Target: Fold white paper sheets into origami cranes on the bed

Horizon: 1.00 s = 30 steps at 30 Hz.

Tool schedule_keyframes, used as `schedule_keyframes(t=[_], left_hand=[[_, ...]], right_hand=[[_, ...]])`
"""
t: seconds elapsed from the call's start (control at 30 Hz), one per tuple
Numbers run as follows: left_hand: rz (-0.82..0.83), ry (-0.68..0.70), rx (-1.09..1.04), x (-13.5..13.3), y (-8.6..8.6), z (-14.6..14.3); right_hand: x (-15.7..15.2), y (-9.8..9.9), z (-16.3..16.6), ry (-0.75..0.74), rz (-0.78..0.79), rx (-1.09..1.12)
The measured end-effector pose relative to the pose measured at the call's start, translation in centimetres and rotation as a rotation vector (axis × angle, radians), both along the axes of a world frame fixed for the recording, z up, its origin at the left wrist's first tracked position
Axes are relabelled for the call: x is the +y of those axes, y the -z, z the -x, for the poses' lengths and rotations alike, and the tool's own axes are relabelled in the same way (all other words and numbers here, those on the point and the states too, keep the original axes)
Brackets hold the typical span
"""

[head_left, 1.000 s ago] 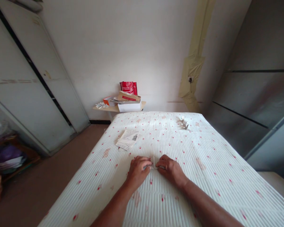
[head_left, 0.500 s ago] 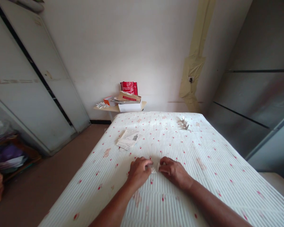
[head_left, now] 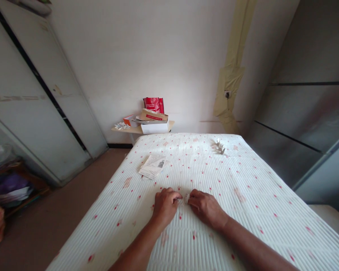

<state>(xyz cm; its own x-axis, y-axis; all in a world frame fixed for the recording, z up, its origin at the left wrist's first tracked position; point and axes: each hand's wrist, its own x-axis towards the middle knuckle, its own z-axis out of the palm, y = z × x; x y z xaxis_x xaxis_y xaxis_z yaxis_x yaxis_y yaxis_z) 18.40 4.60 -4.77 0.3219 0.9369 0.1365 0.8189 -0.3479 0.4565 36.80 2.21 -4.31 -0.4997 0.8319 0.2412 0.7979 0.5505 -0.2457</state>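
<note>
Low over the middle of the bed, my left hand and my right hand face each other with a narrow gap between them. A small, whitish piece of paper shows in that gap, pinched at the fingertips of both hands. Its exact shape is mostly covered by the fingers. Beyond my left hand lies a small stack of printed paper sheets. Farther off on the right is a little cluster of folded or twisted paper pieces.
The bed's ribbed white cover has red spots. Behind it, a small table bears a red bag, boxes and a pile of white sticks. Metal cabinets stand left and right. A socket is on the wall.
My right fingers have curled in and shifted slightly left, and the paper between the hands looks more bunched. The stack and the far cluster stay in place.
</note>
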Motion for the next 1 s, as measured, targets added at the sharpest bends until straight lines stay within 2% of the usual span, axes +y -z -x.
schedule_keyframes(t=[0.1, 0.27, 0.47, 0.6, 0.7, 0.83, 1.0], left_hand=[[-0.025, -0.014, -0.019, -0.1, 0.1, -0.3], [-0.076, -0.014, -0.164, -0.7, 0.0, -0.7], [-0.119, -0.021, -0.202, -1.0, -0.5, -0.9], [-0.152, 0.014, -0.271, -1.1, -0.5, -0.6], [-0.132, 0.043, -0.290, -1.0, -0.3, -0.5], [-0.095, 0.011, -0.286, -0.5, -0.2, -0.9], [-0.092, -0.005, -0.258, 0.1, -0.4, -1.4]], right_hand=[[-0.2, -0.2, 0.0, 0.015, 0.011, 0.060], [-0.3, -0.5, -0.1, 0.037, 0.097, 0.245], [0.0, -0.3, 0.0, 0.085, 0.139, 0.374], [0.1, -0.3, 0.2, 0.068, 0.159, 0.461], [0.3, -0.2, 0.3, 0.060, 0.182, 0.477], [0.6, -0.1, 0.4, 0.060, 0.189, 0.489], [0.7, 0.0, 0.4, 0.089, 0.240, 0.610]])
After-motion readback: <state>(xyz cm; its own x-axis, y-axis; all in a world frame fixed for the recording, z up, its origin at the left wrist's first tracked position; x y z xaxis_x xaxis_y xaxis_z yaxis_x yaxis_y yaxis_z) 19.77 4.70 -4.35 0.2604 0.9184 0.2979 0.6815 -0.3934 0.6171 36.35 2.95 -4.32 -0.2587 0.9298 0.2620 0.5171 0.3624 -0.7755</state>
